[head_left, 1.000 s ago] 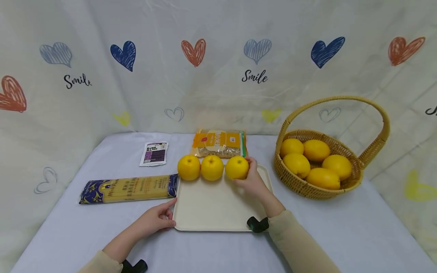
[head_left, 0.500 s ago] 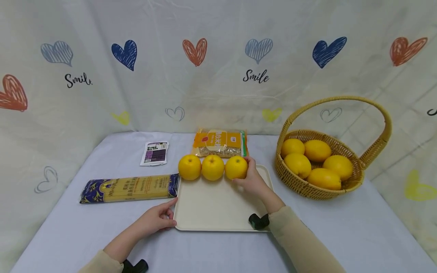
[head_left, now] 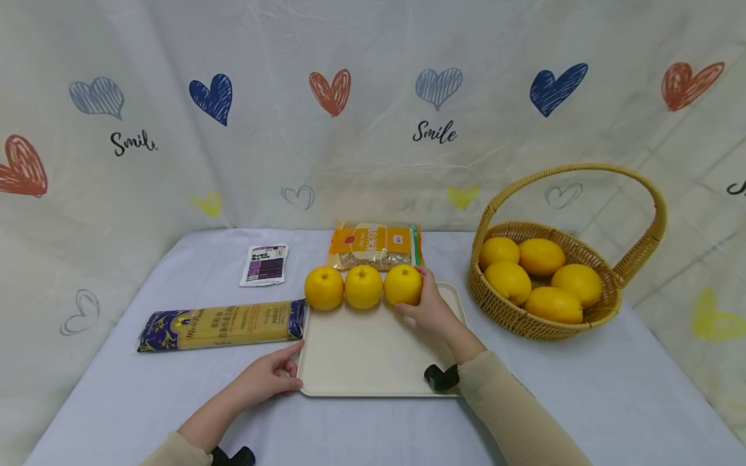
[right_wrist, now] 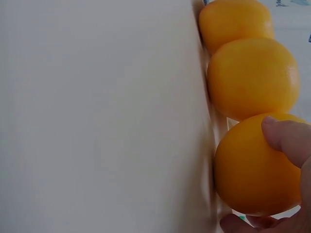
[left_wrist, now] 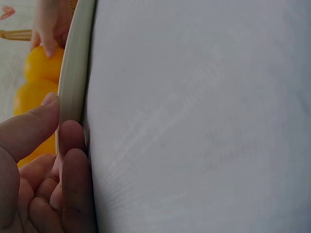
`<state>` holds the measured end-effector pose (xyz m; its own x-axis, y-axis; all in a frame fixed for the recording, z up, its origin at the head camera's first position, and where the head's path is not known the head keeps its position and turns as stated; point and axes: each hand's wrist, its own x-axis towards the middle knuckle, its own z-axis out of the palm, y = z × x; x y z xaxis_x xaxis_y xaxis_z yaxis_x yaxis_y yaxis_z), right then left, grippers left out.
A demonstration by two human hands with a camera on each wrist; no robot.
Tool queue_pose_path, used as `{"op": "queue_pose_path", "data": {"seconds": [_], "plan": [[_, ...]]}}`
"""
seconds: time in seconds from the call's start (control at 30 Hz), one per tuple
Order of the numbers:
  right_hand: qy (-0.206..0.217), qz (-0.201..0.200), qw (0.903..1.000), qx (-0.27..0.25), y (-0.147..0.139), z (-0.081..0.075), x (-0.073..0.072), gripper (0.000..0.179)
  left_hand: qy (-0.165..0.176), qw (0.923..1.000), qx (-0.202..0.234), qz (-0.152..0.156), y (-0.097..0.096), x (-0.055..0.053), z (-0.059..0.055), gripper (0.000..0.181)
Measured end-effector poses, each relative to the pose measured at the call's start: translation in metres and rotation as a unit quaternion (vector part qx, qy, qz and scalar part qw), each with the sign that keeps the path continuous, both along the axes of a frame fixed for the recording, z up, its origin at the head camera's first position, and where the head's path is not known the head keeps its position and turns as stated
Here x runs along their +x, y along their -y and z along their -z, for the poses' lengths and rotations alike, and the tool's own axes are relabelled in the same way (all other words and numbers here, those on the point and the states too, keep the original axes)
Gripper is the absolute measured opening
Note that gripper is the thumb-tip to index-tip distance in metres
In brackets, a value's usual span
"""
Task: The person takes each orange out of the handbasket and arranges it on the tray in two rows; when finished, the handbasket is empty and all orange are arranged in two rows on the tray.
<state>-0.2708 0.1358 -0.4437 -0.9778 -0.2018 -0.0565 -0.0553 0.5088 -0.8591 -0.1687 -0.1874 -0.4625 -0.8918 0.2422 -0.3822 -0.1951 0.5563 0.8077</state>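
Note:
Three round yellow oranges stand in a row along the far edge of a cream tray: a left orange, a middle orange and a right orange. My right hand holds the right orange from its right side, the thumb lying on its skin in the right wrist view. That orange sits against the middle one. My left hand holds the tray's left edge near the front corner. In the left wrist view its thumb is at the rim and curled fingers are beside the side wall.
A wicker basket with a tall handle stands right of the tray, holding several yellow fruits. A long noodle packet lies left of it. Behind are an orange-and-clear grain bag and a small white-and-purple sachet.
The right orange has shifted slightly left with my right hand, closing up to the middle orange. My left hand stays at the tray's edge.

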Motion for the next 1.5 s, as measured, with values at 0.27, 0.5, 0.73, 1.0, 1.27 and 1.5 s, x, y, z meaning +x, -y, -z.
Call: {"op": "queue_pose_path", "data": {"seconds": [0.27,0.5,0.73,1.0,1.27,1.5], "plan": [[-0.002,-0.008,1.0,-0.002,-0.0007,0.0001,-0.0004,0.092,-0.005,1.0,0.0,0.0,-0.0007,0.0016,-0.0004,0.084],[-0.001,-0.007,1.0,0.002,-0.0006,0.0004,0.0001,0.095,-0.006,1.0,0.002,-0.001,-0.0007,0.002,0.0003,0.084],[-0.005,-0.004,0.9999,0.008,-0.0017,0.0017,-0.0006,0.095,-0.005,1.0,0.007,0.0,-0.001,0.0024,-0.0001,0.083],[-0.019,-0.009,0.9996,0.016,-0.002,0.0009,0.0001,0.096,-0.008,1.0,0.004,-0.002,-0.0014,0.0032,-0.0015,0.083],[-0.019,-0.012,0.9995,0.023,-0.0026,0.0013,-0.0001,0.096,-0.005,0.9999,0.009,-0.001,-0.0012,0.0037,-0.0006,0.083],[-0.019,-0.01,0.9993,0.032,-0.0038,-0.0034,0.0016,0.097,-0.009,0.9999,0.007,-0.001,-0.0014,0.0026,-0.0011,0.083]]}}
